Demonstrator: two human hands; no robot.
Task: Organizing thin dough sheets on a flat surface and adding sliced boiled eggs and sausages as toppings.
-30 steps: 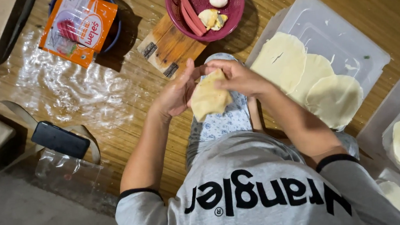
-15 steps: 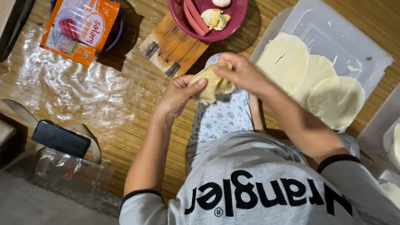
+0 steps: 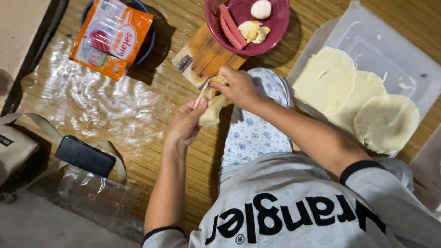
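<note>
At the frame's centre, the left hand (image 3: 187,122) and right hand (image 3: 237,87) both pinch a pale dough wrap (image 3: 212,109), fingers closed on it, above a wooden board (image 3: 204,56). A red basket (image 3: 247,15) sits top centre; flat rounds lie in a clear tray (image 3: 384,46) at right.

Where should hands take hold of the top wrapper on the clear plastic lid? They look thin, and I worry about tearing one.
Take the nearest round wrapper at its free outer edge, coming in from the bare side of the clear lid. It lies flat, overlapping the next wrapper, so lifting from the overlap would probably drag both; peeling from the free rim likely would not.
</note>
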